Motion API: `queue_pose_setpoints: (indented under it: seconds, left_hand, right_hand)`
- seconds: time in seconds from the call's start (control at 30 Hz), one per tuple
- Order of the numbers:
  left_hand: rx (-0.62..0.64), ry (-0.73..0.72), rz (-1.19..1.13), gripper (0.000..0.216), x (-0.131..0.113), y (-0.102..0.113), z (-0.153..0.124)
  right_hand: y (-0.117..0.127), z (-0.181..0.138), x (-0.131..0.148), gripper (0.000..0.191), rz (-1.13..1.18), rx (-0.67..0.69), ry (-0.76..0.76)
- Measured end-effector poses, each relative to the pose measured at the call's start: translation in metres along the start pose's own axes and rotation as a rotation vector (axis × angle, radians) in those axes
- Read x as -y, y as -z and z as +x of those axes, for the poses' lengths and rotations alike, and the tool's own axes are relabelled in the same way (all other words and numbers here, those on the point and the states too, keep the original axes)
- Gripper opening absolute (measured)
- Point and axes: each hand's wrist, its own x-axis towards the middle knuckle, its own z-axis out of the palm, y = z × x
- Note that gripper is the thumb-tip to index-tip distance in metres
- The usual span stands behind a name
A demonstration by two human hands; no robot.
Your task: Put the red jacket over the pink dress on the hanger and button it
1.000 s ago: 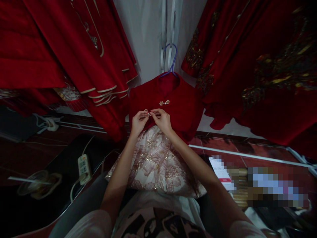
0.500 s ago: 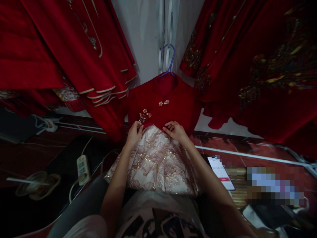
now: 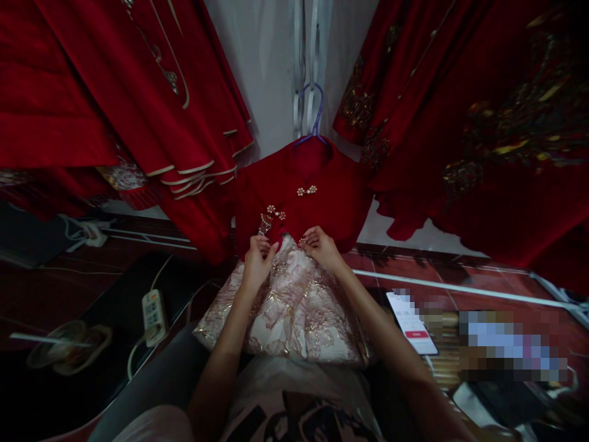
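Note:
A red dress top (image 3: pixel 340 212) with a pale pink and gold brocade skirt (image 3: pixel 299 319) hangs in front of me, its skirt spread over my lap. Pearl flower clasps (image 3: pixel 307 191) fasten its upper front, and a beaded tassel ornament (image 3: pixel 265 222) sits on the left side. My left hand (image 3: pixel 258 263) pinches the red fabric's lower edge between thumb and fingers, just under that ornament. Opposite it, my right hand (image 3: pixel 323 249) is closed at the top's lower edge, with a small beaded clasp (image 3: pixel 302 241) at its fingertips, partly hidden.
A purple hanger (image 3: pixel 317 116) holds the dress on a white metal rack. Red embroidered garments hang at left (image 3: pixel 151 110) and right (image 3: pixel 427 159). A power strip (image 3: pixel 154 316) and a plastic bowl (image 3: pixel 83 347) lie at left; a phone (image 3: pixel 414 328) lies at right.
My left hand has shifted slightly down and right, from beside the tassel ornament to the red edge, which is now turned up at its fingers. My right hand has moved slightly left.

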Motion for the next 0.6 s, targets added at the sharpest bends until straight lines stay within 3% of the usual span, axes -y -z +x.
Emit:
queue_pose_setpoints:
  seconds: [0.13, 0.23, 0.33, 0.6]
  left_hand:
    - [-0.068, 0.014, 0.092, 0.035, 0.0, 0.0, 0.0]
    - [-0.118, 0.053, -0.051, 0.033, 0.001, -0.002, 0.0]
    - [-0.055, 0.114, -0.25, 0.031, -0.001, -0.004, 0.001]
    - [0.033, 0.212, -0.449, 0.035, -0.015, 0.0, -0.002]
  right_hand:
    - [0.01, 0.002, 0.002, 0.029, 0.046, 0.074, -0.037]
    - [0.02, -0.001, 0.016, 0.028, 0.2, 0.213, -0.083]
    - [0.015, -0.005, 0.034, 0.031, 0.338, 0.327, -0.092]
    - [-0.04, -0.009, 0.047, 0.019, 0.286, 0.034, 0.005]
